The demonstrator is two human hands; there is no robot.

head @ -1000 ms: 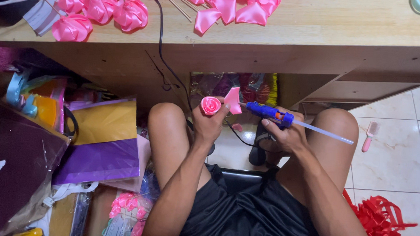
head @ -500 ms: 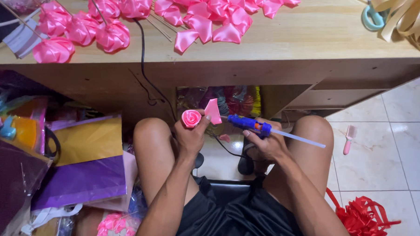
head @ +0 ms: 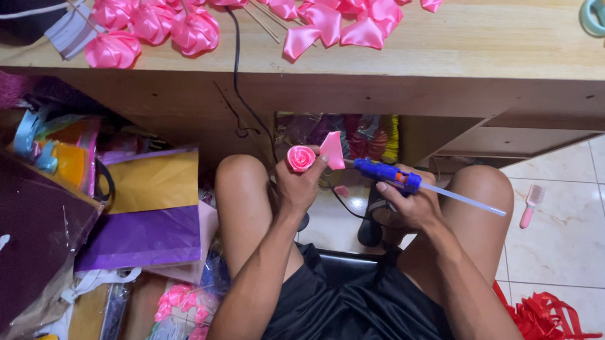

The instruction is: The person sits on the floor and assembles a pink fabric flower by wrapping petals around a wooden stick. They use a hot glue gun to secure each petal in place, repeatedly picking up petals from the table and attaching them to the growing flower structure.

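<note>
My left hand (head: 300,187) holds a small pink ribbon rose (head: 301,158) with a loose folded pink ribbon petal (head: 332,151) beside it, above my knees. My right hand (head: 408,206) grips a blue glue gun (head: 387,174) with a clear glue stick (head: 464,200) sticking out behind. The gun's nozzle points at the petal, close to it. Finished pink ribbon roses (head: 153,21) and loose folded pink petals (head: 334,20) lie on the wooden table (head: 481,49) above.
A black cable (head: 237,74) hangs off the table edge toward the gun. Purple and yellow paper sheets (head: 146,218) pile at the left. Red ribbon (head: 545,319) lies on the tiled floor at the right, near a small pink brush (head: 529,205).
The view has shifted slightly, so the hands sit a little lower and left in frame. The rose, petal and glue gun stay held together the same way.
</note>
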